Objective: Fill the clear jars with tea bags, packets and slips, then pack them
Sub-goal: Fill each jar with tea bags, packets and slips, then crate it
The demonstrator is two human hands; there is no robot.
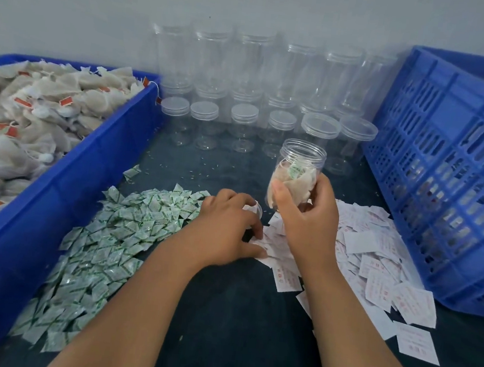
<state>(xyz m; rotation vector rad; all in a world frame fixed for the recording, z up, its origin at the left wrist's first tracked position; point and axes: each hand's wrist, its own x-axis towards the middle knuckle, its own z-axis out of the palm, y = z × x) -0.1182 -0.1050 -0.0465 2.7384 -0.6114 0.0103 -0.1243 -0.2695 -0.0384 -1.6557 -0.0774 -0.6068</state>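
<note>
Your right hand (305, 220) grips the round clear plastic jar (301, 159); your left hand (227, 226) pinches flat white paper slips (376, 257).

Soft, even indoor light – shadows faint. Wide-angle bowing at frame edges; blue crate (452, 163) leans. Back-row jars (247, 61) hazy, washed out – slight overall softness.
</note>
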